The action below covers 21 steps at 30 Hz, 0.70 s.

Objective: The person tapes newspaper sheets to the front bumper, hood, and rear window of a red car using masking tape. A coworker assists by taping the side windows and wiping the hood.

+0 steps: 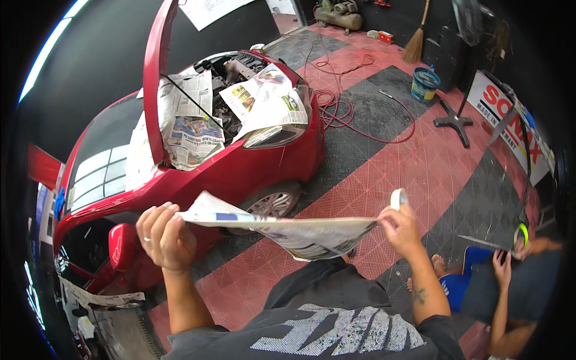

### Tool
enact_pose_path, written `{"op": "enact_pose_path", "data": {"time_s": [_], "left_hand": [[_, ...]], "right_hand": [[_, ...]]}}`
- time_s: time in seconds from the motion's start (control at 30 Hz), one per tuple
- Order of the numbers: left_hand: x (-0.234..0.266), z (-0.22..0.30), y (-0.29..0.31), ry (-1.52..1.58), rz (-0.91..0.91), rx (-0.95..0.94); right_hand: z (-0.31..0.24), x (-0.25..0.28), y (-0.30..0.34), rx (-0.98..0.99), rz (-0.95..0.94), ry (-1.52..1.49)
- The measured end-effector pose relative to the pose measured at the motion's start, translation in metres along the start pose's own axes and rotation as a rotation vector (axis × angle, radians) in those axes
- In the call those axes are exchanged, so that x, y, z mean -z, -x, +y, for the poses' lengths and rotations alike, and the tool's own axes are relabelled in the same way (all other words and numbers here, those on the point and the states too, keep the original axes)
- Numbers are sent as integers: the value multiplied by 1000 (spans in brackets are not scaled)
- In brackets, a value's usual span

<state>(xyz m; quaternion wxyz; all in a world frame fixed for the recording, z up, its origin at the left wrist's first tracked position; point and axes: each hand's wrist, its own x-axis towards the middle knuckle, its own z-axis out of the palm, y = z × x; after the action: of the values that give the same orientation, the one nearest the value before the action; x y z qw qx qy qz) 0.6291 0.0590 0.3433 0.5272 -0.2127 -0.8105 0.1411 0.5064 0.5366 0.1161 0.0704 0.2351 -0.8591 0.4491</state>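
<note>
A folded newspaper sheet [318, 237] is stretched between my two hands in front of my body, its upper edge nearly straight. My left hand [165, 235] is closed around the sheet's left end. At the right end, my right hand [401, 228] pinches the edge between thumb and fingers. A roll of white tape [398, 198] stands up at that hand, seemingly hooked on its fingers. Past the sheet is a red car [240, 168] with its hood [157, 84] raised. More newspaper [264, 99] covers parts of the engine bay and front edge.
At the lower right another person's hands [503, 267] hold a dark object, with a green-rimmed tape roll [521, 237] near one arm. A red hose [336, 111] coils on the tiled floor. Beyond stand a blue bucket [425, 84], a broom [415, 45] and a compressor [339, 17].
</note>
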Motion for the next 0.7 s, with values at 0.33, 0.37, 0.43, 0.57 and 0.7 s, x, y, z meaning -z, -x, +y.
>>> {"op": "enact_pose_path", "data": {"time_s": [0.33,0.37,0.43,0.57,0.7], "left_hand": [[-297,-25,22,248,-333,256],[-324,-26,12,280,-356,273],[-373,-25,4,369,-445,264],[-464,-7,-5,472,-565,267],[-551,24,-27,551,-581,301]], "right_hand": [[78,128,-263,47,-129,325],[86,128,-280,22,-115,340],[118,137,-304,9,-112,378],[200,152,-356,-13,-110,378],[277,174,-432,-25,-140,419]]}}
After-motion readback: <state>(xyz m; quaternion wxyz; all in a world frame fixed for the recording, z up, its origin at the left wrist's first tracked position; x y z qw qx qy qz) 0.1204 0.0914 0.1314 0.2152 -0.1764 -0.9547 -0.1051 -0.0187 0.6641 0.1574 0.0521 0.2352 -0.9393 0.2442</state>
